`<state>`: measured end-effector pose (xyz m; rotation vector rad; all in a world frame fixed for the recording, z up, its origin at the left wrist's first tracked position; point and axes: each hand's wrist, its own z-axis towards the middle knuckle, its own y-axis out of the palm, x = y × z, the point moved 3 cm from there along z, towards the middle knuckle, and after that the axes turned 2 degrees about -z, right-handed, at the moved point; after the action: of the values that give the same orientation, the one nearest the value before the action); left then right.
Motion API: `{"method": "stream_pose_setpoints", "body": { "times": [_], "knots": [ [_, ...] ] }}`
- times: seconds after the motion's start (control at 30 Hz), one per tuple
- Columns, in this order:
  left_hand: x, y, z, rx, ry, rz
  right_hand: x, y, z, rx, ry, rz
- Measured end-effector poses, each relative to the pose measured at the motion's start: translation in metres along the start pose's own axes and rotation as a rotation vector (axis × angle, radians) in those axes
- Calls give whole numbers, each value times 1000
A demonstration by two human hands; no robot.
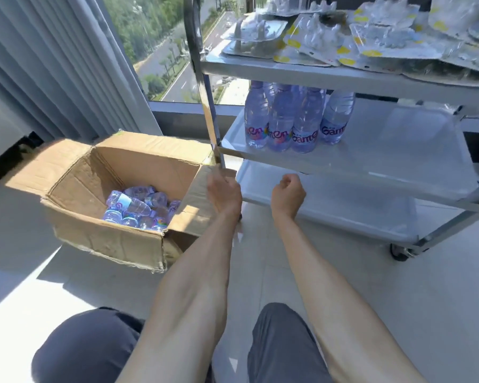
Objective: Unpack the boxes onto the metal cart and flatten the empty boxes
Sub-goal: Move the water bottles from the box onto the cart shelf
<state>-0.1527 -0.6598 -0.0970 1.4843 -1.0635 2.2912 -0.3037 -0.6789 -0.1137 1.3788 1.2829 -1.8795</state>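
An open cardboard box (105, 239) sits on the floor at the left, with several small water bottles (138, 207) lying in its bottom. To its right stands the metal cart (371, 161) with three shelves. Several upright water bottles (291, 125) stand at the left of the middle shelf. My left hand (223, 193) is against the box's right flap beside the cart's post; whether its fingers grip the flap is hidden. My right hand (288, 193) hovers in front of the bottom shelf, its fingers curled into a loose fist with nothing in it.
Blister packs with yellow marks (371, 37) cover the cart's top shelf. The bottom shelf (343, 211) is bare. A cart wheel (398, 254) rests on the pale tiled floor. Grey curtains (53, 64) and a window are behind the box. My knees are at the bottom.
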Motion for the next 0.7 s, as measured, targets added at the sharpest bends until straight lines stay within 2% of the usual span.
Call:
{"method": "stream_pose_setpoints", "body": {
  "times": [0.1,0.2,0.27,0.37,0.43,0.5,0.6,0.63,0.7],
  "knots": [
    [-34,-23,37,119,-124,-14,-28,58,-18,-202,-25,-14],
    [-86,-40,81,138,-289,33,-67,118,-46,-377,-33,39],
    [-128,-42,112,34,-382,109,-87,171,-59,-511,-47,37],
    [-190,-39,150,-113,-549,210,-104,251,-77,-832,-28,-32],
    [-242,-31,170,-351,-611,390,-94,299,-84,-926,12,-156],
    [-293,-20,172,-558,-645,476,-67,330,-89,-946,115,-297],
    [-341,-18,167,-674,-878,379,-39,355,-91,-914,266,-467],
    [-353,-17,166,-704,-873,406,-39,360,-87,-843,238,-457],
    [-370,-13,166,-866,-765,681,-44,360,-79,-677,97,-453]
  ]
}}
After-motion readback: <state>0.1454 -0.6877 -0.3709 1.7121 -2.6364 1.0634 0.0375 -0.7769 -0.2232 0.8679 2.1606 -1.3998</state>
